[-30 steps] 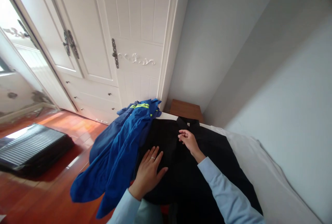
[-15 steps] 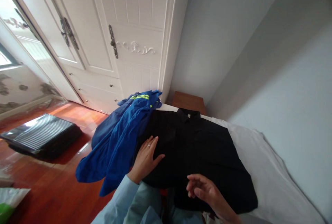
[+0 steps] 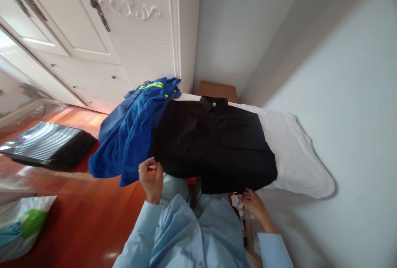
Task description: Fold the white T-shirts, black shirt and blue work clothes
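Note:
A black collared shirt lies spread out across a white-covered surface, its collar on the far side. Its lower hem hangs at the near edge, by my lap. My left hand, with a ring on one finger, is closed in a pinch at the shirt's left edge. At the hem on the right, my right hand has its fingertips closed on the black cloth. Left of the shirt, a blue garment with yellow-green stripes drapes over the edge, its sleeves hanging down.
White cloth covers the surface beside the wall on the right. A white wardrobe stands behind, with a brown wooden piece next to it. On the red floor lie a black ribbed case and a white-and-green bag.
My left hand has lifted off the shirt's front and moved to its left edge. My right hand has gone to the lower right hem. The view has tilted downward.

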`<state>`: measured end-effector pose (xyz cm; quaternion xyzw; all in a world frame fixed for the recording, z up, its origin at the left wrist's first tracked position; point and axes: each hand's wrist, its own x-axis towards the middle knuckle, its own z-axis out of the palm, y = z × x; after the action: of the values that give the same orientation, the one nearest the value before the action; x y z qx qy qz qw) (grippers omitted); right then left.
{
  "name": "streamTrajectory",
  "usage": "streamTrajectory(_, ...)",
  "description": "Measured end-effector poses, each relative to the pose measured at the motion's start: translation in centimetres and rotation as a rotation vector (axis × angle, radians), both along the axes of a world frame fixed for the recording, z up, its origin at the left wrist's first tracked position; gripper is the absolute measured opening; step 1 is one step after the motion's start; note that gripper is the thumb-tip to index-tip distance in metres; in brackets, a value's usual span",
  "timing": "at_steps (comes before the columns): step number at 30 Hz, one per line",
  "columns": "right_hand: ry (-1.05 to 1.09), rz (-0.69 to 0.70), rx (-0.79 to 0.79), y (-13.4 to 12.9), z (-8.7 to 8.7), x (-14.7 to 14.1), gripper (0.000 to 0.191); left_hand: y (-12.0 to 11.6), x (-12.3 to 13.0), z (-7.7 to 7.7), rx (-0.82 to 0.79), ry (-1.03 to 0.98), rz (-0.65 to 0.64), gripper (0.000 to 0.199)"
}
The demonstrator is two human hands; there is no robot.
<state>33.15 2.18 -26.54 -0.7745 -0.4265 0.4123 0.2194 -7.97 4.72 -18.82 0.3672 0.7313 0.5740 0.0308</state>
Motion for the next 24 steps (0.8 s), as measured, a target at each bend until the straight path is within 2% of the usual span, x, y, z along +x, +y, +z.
streamTrajectory(3,-0.072,-0.113,0.077,0.4,0.1,1.8,0.061,-1.1,-0.4,-2.8,-0.174,-0.02,-0.088,0.033)
streamTrajectory(6,0.01,-0.248,0.158,0.3,0.1,2.5,0.078,-1.1,-0.9,-5.3,-0.338,-0.194,-0.188,0.052)
streamTrajectory(8,0.127,-0.276,0.237,0.0,0.0,2.5,0.078,-0.6,-1.3,-6.5,-0.394,-0.281,-0.223,0.065)
streamTrajectory(10,0.251,-0.244,0.31,-0.3,-0.2,2.4,0.071,-0.1,-1.8,-7.2,-0.408,-0.305,-0.255,0.074)
streamTrajectory(12,0.293,-0.201,0.337,-0.6,-0.5,2.4,0.061,0.3,-2.4,-7.6,-0.445,-0.318,-0.305,0.07)
streamTrajectory(16,0.266,-0.147,0.3,-1.4,-0.7,2.8,0.056,-0.2,-3.4,-7.5,-0.58,-0.274,-0.426,0.044)
streamTrajectory(20,0.401,-0.141,0.331,-2.8,-0.1,2.9,0.062,-1.9,-3.8,-6.8,-0.575,-0.203,-0.418,0.048)
streamTrajectory(24,0.472,-0.172,0.384,-4.3,0.4,2.0,0.063,-3.3,-3.9,-7.3,-0.551,-0.237,-0.553,0.057)
